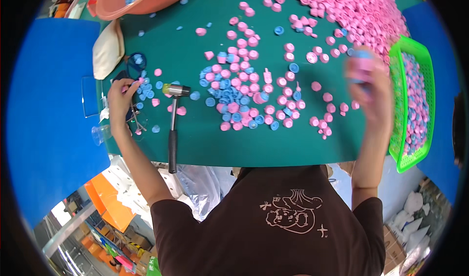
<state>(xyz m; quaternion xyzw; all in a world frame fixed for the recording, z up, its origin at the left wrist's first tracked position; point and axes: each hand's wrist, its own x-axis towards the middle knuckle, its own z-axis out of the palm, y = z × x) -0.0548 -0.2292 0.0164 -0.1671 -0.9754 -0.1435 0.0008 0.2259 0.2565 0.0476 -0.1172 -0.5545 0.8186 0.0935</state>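
Note:
My left hand (120, 100) is at the left of the table, its thumb and fingertips closed on a small pink plastic piece, partly hidden by the fingers. Small round blue pieces (146, 89) lie scattered beside it. Toward the right, my right hand (373, 83) is raised near the green basket and smeared by motion. Its fingers are wrapped round pink and blue plastic pieces (362, 63); how many is hard to make out. Between the hands, pink cup-shaped pieces (243, 76) and blue round pieces (227, 94) lie in a loose group.
A hammer (173, 129) with a black grip lies right of my left hand, near scissors (137, 122). A large heap of pink pieces (351, 12) covers the far right. The green basket (398, 149) holds mixed pieces. An orange basin (110, 5) stands far left, beside a cream pouch (108, 51).

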